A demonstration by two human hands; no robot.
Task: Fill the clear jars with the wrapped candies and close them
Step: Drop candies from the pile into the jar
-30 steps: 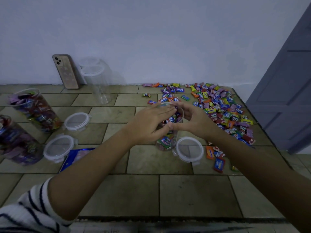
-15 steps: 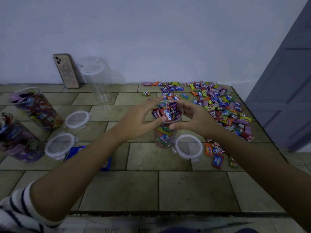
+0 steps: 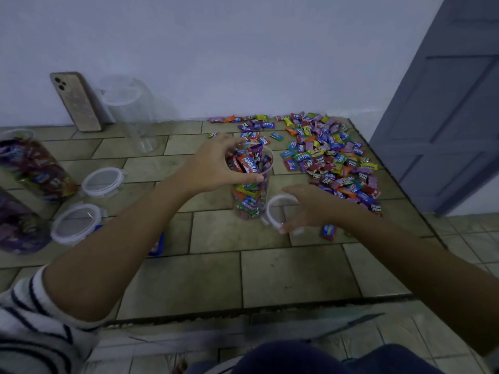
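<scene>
A clear jar packed with wrapped candies stands upright on the tiled platform. My left hand grips its rim, thumb across the near side and fingers curled over the far side. Just right of the jar a round clear lid lies flat. My right hand curls round that lid, thumb at its near edge and fingers at its far edge. Loose wrapped candies lie spread across the tiles to the right.
Two filled jars stand at the left edge with two more lids beside them. An empty jar and a phone lean by the wall. A blue packet lies under my left forearm. The platform drops off at right near a grey door.
My right hand left the jar's rim and dropped to the lid beside it. My left hand stayed on the rim. The camera has moved closer.
</scene>
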